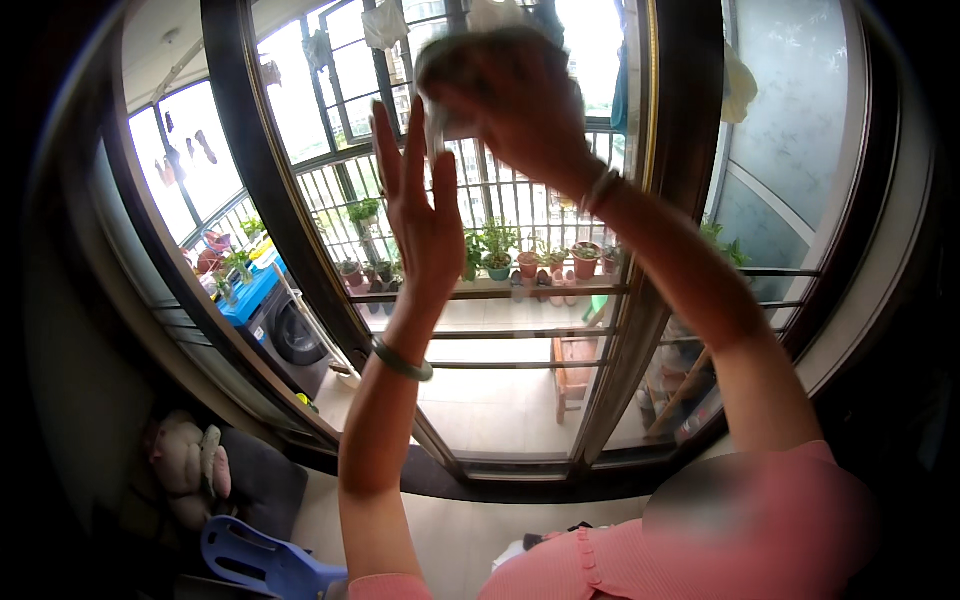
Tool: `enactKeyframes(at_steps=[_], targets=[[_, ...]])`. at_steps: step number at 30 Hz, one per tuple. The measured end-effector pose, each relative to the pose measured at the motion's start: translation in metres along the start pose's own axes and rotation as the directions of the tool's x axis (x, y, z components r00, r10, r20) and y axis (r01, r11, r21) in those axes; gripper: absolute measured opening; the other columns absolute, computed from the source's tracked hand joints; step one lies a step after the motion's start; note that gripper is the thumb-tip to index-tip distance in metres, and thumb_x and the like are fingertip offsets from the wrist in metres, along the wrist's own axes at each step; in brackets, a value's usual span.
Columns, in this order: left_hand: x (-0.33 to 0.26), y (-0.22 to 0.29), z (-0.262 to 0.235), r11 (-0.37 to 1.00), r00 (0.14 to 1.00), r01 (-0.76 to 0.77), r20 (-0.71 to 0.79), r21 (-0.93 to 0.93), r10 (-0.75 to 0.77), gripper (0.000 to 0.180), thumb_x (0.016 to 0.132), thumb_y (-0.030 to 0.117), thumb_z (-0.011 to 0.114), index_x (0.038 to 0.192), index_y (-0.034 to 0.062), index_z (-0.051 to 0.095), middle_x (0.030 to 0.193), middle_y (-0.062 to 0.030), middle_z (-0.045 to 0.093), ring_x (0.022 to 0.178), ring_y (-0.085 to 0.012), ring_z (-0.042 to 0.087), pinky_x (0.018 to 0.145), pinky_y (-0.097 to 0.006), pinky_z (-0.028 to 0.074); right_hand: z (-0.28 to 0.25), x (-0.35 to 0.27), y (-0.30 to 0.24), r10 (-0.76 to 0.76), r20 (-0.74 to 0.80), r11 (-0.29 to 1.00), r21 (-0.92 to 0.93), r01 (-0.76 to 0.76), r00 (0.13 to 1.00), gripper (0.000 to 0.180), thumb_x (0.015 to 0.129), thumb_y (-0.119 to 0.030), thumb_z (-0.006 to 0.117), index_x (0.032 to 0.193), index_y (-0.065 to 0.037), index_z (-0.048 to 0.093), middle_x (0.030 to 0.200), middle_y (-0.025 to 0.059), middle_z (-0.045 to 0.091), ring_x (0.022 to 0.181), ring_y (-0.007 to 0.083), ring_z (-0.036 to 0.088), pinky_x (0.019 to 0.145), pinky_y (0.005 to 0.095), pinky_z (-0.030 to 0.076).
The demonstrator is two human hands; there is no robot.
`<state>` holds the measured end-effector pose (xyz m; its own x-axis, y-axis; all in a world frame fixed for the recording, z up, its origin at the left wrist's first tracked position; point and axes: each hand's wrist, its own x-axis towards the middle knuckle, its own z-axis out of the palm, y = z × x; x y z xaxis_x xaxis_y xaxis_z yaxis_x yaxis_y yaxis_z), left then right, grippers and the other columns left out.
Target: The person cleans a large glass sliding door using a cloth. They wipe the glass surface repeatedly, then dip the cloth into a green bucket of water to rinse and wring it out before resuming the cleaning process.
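Note:
Both arms reach up toward a glass sliding door panel (490,405) in a dark frame. My left hand (425,220) is raised with fingers apart and holds nothing. Its palm faces the glass; whether it touches cannot be made out. Higher and to its right, my right hand (530,115) is closed on a bunched greyish cloth (490,45), held up at the glass. Motion blurs this hand and the cloth. A pale green bangle (402,360) circles my left wrist, and a bracelet (603,188) my right.
Beyond the glass lies a balcony with potted plants (497,255), a wooden stool (575,375) and hanging laundry (386,24). A washing machine (292,335) stands at left. Near the lower left are a blue plastic chair (260,560) and a plush toy (182,470).

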<state>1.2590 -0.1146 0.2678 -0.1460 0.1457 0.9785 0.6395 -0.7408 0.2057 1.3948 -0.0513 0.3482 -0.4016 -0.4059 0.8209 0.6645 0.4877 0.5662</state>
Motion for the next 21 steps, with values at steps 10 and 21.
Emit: enactKeyframes(at_steps=[10,21], targets=[[-0.254,-0.032,-0.007,0.893,0.858,0.313,0.306,0.323,-0.412,0.050,0.105,0.038,0.039,0.151,0.0210,0.040,0.164,-0.0150,0.015,0.151,-0.0366,0.008,0.117,-0.059,0.006,-0.028,-0.279,-0.229,-0.056,0.743,0.987,0.143,-0.076,0.667,0.046,0.084,-0.027,0.058,0.123,-0.004,0.062,0.134,0.0158,0.055,0.129,0.0336,0.044,0.095,0.0622,0.037],[-0.268,-0.011,-0.056,0.846,0.763,0.413,0.379,0.338,-0.524,0.055,0.101,0.049,0.044,0.152,0.0290,0.037,0.161,-0.0209,0.019,0.148,-0.0451,0.015,0.109,-0.065,0.020,-0.079,-0.283,-0.218,-0.302,0.948,0.204,0.171,-0.964,0.105,0.043,0.072,-0.025,0.074,0.113,-0.011,0.068,0.102,0.0146,0.071,0.097,0.0288,0.067,0.087,0.0395,0.051]])
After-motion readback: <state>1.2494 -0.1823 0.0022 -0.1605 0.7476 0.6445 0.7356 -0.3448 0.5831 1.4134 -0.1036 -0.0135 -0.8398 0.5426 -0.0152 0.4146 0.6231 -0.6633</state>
